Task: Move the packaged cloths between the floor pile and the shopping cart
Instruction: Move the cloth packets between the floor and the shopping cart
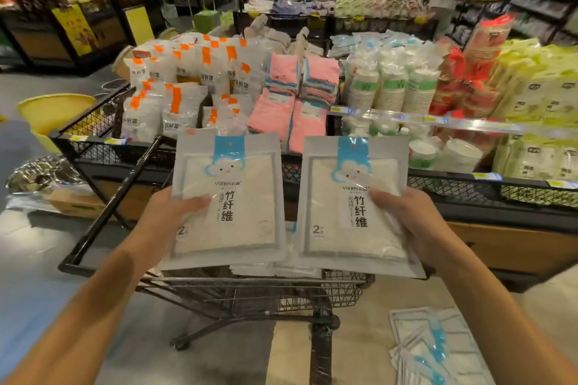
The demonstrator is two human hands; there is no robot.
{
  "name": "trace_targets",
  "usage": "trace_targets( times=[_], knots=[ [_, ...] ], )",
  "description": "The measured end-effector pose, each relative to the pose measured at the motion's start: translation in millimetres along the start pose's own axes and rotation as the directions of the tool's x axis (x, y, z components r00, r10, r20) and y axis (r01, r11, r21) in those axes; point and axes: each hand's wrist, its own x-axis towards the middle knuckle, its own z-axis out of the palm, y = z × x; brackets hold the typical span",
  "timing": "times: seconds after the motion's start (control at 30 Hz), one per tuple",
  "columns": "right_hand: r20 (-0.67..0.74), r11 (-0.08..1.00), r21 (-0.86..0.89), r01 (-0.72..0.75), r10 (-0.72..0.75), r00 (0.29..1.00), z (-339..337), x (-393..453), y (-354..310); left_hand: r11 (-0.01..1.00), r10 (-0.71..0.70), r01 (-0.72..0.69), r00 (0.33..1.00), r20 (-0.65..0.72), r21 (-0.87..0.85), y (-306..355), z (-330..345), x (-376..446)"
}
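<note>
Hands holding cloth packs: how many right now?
2. The left hand grips one cloth pack and the right hand grips another cloth pack, both above the shopping cart. More packs beneath them may be hidden.

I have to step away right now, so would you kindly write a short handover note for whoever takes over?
Left hand: grips one packaged cloth, thumb on its front.
Right hand: grips a second packaged cloth the same way.
Both packs are held up above the shopping cart; more packs already lie in the cart beneath them.
The floor pile, lower right, holds several packs.
Left: which way these two are headed can't be told from this view; check, then carry on.
</note>
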Motion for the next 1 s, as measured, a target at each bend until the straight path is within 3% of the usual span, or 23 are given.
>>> trace_targets(
  times=[0.43, 0.57, 0.67, 1.0],
  knots=[
    [0.05, 0.989, 0.059, -0.133, 0.13, 0.99, 20.3, 163.4, 20.0, 0.992, -0.122, 0.123, 0.989, -0.089, 0.014, -29.5, 21.0, 129.6],
    [0.07, 0.978, 0.062, -0.2, 0.196, 0.978, 20.3, 205.3, 40.6, 0.977, -0.195, 0.185, 0.976, -0.094, -0.103, -51.2, 34.7, 164.2],
    [0.04, 0.968, 0.036, -0.248, 0.246, 0.968, 21.6, 228.3, 62.0, 0.956, -0.26, 0.241, 0.96, -0.102, -0.165, -74.8, 39.4, 189.8],
    [-0.091, 0.924, -0.112, -0.365, 0.356, 0.93, 35.5, 281.2, 152.4, 0.917, -0.397, 0.396, 0.918, 0.0, -0.051, -179.8, 47.2, 272.3]
  ],
)
